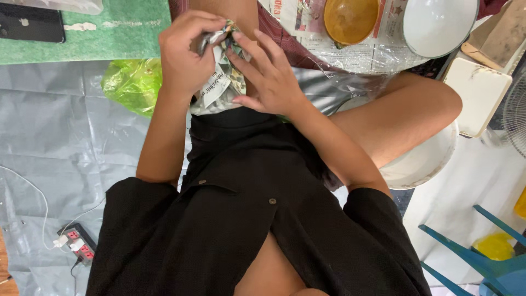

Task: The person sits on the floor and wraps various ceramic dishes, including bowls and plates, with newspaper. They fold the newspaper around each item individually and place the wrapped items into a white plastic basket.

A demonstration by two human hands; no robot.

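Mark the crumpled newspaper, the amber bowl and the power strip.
crumpled newspaper (219, 85), head view, printed lower part.
amber bowl (350, 19), head view, inside.
power strip (79, 246), head view, red switches.

Top edge crops the yellow bowl (350, 19) and white bowl (438, 24); the left hand (183, 55) hides much of the crumpled newspaper (219, 82).

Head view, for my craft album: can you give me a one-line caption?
Left hand and right hand crumple a wad of newspaper above the lap, bowls nearby.
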